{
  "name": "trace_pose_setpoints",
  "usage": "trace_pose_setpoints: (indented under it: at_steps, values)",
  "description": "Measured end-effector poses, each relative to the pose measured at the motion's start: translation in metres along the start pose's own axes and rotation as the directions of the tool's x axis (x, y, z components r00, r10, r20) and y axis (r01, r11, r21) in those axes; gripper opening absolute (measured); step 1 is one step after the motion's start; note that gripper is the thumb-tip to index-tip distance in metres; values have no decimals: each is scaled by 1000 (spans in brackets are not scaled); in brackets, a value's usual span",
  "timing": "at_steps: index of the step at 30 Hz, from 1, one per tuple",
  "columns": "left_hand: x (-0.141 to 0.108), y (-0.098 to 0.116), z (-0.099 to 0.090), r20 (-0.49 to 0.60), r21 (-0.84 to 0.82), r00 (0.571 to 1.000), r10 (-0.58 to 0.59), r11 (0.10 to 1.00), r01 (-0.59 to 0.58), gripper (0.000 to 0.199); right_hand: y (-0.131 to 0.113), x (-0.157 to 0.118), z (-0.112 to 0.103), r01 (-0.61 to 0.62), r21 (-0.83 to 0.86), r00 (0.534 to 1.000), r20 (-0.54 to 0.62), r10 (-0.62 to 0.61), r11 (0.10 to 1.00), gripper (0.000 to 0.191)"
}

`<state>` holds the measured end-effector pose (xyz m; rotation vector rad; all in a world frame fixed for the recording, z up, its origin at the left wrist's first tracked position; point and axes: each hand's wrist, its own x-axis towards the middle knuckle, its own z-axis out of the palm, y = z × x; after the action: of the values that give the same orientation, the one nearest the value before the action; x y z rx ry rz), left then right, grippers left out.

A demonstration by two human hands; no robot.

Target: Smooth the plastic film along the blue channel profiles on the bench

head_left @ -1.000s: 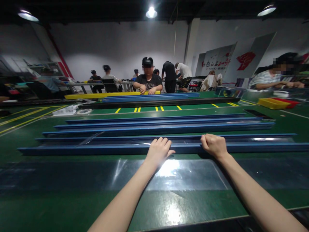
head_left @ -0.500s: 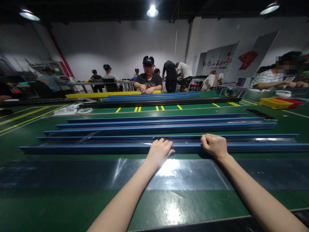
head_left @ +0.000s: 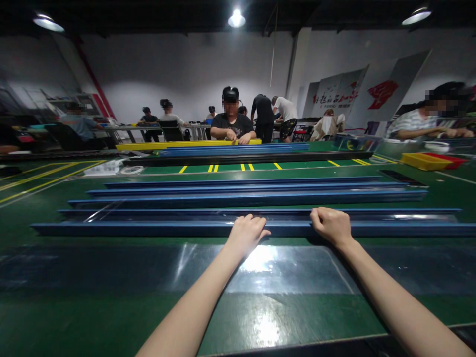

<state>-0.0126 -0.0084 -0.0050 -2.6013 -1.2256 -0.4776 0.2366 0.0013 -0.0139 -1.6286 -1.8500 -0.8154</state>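
A long blue channel strip [head_left: 148, 229] lies across the table in front of me, its two raised edges running left to right. Clear plastic film [head_left: 100, 212] shows inside it, creased toward the left end. My left hand [head_left: 248, 230] wraps over the channel's near edge, fingers curled inside and thumb on my side. To its right, my right hand [head_left: 330, 225] is closed in a fist on the same edge; what sits between its fingertips is hidden. Beneath my forearms a wide clear plastic sheet [head_left: 130, 270] lies flat on the green table [head_left: 267, 317].
More blue strips [head_left: 245, 197] lie just beyond, with a dark phone-like slab [head_left: 403, 178] by their right ends. Farther off are a black strip [head_left: 245, 158] and a yellow strip [head_left: 167, 145] under a co-worker's hands. Yellow and red trays [head_left: 424, 161] stand at right.
The crease in the film inside the channel has shifted left. Across the table, the co-worker's yellow strip has slid right. My hands stay in nearly the same place.
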Motion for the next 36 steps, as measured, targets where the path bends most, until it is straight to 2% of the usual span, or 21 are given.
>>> trace_pose_setpoints:
  at_steps: [26,33,36]
  values:
    - [2,-1,1,12,4,998,-65,998,65,29,2,-1,0,8,-5,1000,1,-8,1000,41]
    - [2,-3,1,-76,-21,996,-40,999,39,29,2,-1,1,2,-1,1000,12,-2,1000,41]
    - [2,-3,2,-80,-31,995,-52,998,50,29,1,0,0,-1,4,1000,14,1,1000,41]
